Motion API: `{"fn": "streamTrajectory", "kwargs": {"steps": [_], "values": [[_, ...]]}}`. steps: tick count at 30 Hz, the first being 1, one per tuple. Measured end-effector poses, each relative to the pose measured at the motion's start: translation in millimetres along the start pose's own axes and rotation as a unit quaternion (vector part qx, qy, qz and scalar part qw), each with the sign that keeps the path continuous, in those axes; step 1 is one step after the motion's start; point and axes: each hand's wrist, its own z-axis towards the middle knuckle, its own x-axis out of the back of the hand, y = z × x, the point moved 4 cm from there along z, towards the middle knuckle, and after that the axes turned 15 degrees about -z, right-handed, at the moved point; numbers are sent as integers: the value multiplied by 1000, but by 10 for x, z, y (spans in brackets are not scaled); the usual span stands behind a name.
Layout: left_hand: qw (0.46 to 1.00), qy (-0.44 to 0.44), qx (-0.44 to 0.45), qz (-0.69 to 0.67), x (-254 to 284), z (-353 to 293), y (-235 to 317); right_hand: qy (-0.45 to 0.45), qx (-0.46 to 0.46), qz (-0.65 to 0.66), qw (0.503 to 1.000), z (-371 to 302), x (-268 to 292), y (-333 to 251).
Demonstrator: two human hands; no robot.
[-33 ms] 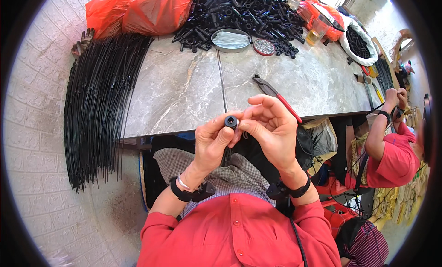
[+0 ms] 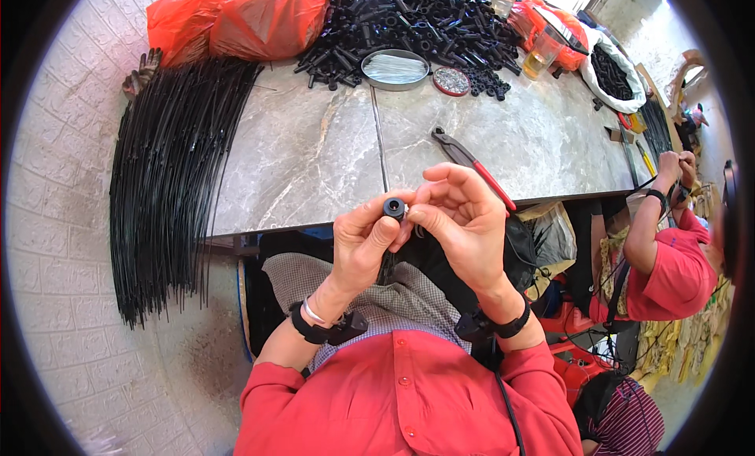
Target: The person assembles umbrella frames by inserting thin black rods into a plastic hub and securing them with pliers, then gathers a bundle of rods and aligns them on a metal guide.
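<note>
My left hand (image 2: 363, 243) grips a short black tubular part (image 2: 394, 209) between thumb and fingers, its round open end facing up. Close against it on the right, my right hand (image 2: 464, 224) pinches thumb and forefinger together at the part's side. A small pale speck shows at those fingertips, too small to name; the other fingers are loosely curled. Beyond my right hand, red-handled pincers (image 2: 460, 151) lie on the grey marbled table (image 2: 299, 153), black jaws pointing away from me.
A heap of black tubular parts (image 2: 417, 23) covers the table's back, behind a tin of thin pale pins (image 2: 395, 68) and a red-rimmed dish (image 2: 451, 81). Black strands (image 2: 177, 180) hang over the left edge. Red bags (image 2: 271, 23) stand back left. A co-worker (image 2: 668, 259) sits at right.
</note>
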Motion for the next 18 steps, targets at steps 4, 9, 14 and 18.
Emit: {"fn": "streamTrajectory", "kwargs": {"steps": [4,9,14,18], "values": [[1000,-8,6,1,40,34,10,4,31,-89,996,10,12,37],[1000,13,2,5,137,96,188,19,115,-558,822,236,535,144],[998,57,0,-5,199,194,421,-11,75,-754,653,191,1008,789],[999,41,22,-19,281,196,607,-6,82,-742,666,157,1046,896]]}}
